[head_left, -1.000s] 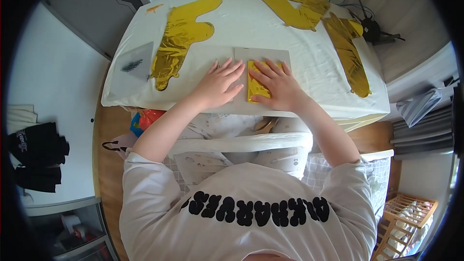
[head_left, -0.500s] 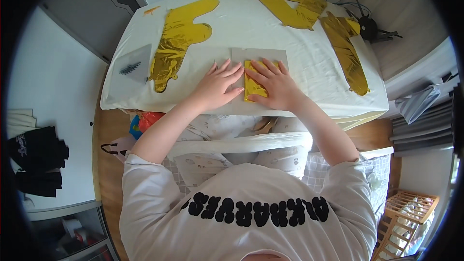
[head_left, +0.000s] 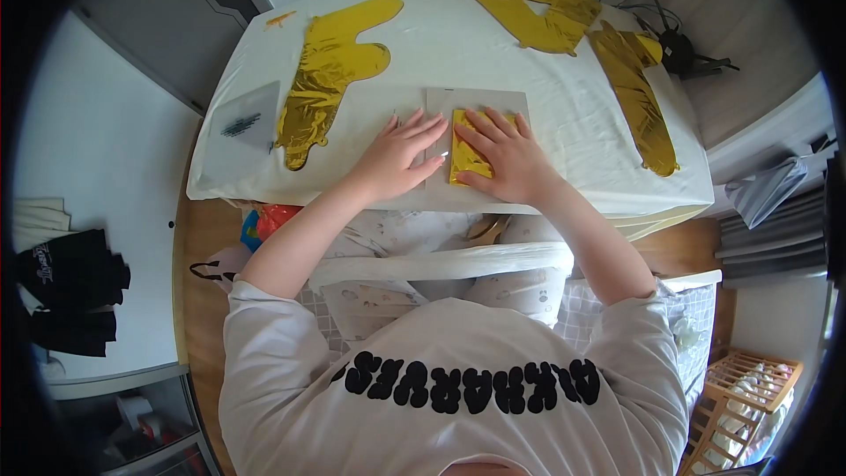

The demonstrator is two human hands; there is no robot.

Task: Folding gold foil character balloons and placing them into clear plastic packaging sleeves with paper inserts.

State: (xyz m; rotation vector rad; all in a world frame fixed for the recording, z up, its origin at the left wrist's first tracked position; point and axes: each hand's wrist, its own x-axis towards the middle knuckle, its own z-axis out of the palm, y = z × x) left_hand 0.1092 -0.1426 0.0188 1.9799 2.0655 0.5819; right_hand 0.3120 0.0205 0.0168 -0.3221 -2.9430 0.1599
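A folded square of shiny gold foil [head_left: 464,159] lies on a grey-white sheet [head_left: 480,99] near the table's front edge. My right hand [head_left: 509,157] rests flat over its right part, fingers spread and pointing away from me. Just to the left, my left hand [head_left: 394,157] lies open with its fingers stretched out, tips close to the foil's left edge. Nothing shows in either hand. What is under the palms is hidden.
Flat, uninflated gold foil balloons lie at the left [head_left: 322,70], at the back [head_left: 538,18] and at the right [head_left: 636,101]. A clear plastic sleeve [head_left: 238,137] with dark marks is on the left side. A black router-like device [head_left: 677,51] stands beyond the right corner.
The whole view has shifted very slightly. Both hands stay in almost the same places, the right one still flat on the folded foil.
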